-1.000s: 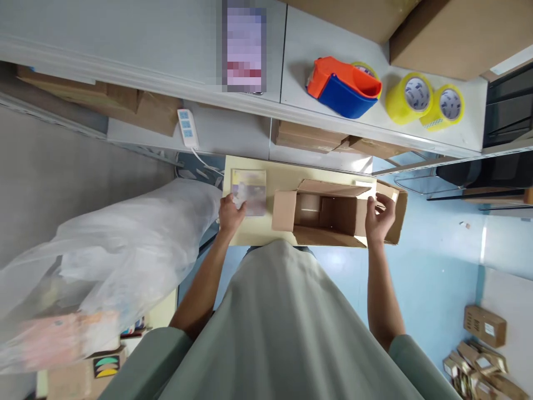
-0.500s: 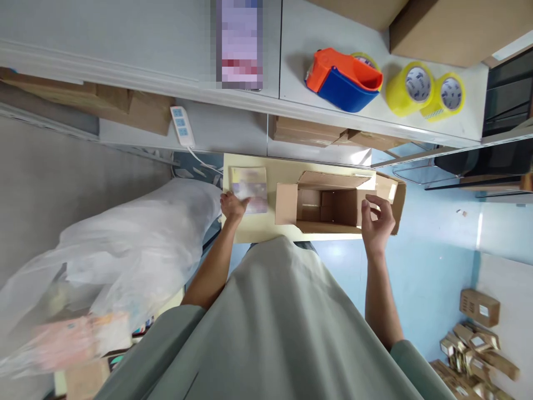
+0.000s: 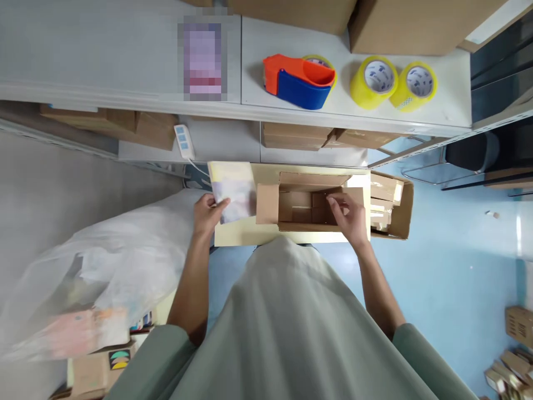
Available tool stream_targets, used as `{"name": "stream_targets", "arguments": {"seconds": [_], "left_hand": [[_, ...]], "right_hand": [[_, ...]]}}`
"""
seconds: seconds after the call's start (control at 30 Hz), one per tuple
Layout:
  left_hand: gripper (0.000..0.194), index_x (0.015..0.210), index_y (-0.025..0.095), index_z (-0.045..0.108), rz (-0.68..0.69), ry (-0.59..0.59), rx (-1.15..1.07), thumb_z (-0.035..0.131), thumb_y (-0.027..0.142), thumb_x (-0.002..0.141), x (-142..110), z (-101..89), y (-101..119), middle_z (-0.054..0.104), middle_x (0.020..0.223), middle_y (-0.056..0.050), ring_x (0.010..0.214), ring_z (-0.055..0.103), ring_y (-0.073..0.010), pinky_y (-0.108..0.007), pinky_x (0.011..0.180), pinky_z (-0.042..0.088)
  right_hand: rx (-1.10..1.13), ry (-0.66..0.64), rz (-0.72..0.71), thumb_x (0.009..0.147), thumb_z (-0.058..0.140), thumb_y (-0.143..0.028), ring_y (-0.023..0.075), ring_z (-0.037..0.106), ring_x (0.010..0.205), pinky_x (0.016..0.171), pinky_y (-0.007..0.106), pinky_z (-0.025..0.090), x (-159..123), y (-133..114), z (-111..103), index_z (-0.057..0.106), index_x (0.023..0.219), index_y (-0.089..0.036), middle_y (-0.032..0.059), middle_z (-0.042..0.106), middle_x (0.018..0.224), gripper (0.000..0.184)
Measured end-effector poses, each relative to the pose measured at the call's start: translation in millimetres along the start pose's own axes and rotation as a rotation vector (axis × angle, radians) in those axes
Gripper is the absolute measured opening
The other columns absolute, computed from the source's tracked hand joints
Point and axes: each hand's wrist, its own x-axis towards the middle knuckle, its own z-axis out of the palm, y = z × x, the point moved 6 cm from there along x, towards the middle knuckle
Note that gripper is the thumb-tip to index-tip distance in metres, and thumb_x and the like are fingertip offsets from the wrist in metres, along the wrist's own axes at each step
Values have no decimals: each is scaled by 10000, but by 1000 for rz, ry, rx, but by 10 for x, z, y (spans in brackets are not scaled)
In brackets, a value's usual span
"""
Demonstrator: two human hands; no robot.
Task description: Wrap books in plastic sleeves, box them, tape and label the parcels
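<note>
My left hand (image 3: pixel 207 214) grips a flat, book-like packet (image 3: pixel 234 191) with a pale yellow and lilac printed front. The thumb lies on top and the fingers are at its left edge, partly hidden. To its right an open cardboard box (image 3: pixel 267 204) stands on the pale yellow table, flaps spread, bare cardboard showing inside. Over the right end of the box is my right hand (image 3: pixel 348 218), fingers curled and thumb tip close to the index finger. Whether anything is between those tips I cannot make out.
A shelf above holds an orange and blue tape dispenser (image 3: pixel 300 82), yellow tape rolls (image 3: pixel 373 82) and cardboard boxes. A power strip (image 3: pixel 184 141) lies on the lower shelf. At the left is a large translucent bag (image 3: pixel 137 239); at the right, an open carton (image 3: pixel 402 208) holding smaller boxes.
My left hand has taken hold of the packet and shifted it left, tilting it slightly. My right hand has moved left over the box, its fingers closing together. The camera view has shifted.
</note>
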Motion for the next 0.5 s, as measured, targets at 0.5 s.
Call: {"name": "stream_targets", "arguments": {"seconds": [0.5], "left_hand": [[484,909,220,714,308,18,-466,1048,458,652,-1508,-33,2071,827,889,-28,761,752,-177,-275,675,611]], "right_hand": [[593,-376,-60,941,865,-752,327,760,1383,1117,505,700,57,-269,247,592,1638,-332,97,757,1541,858]]}}
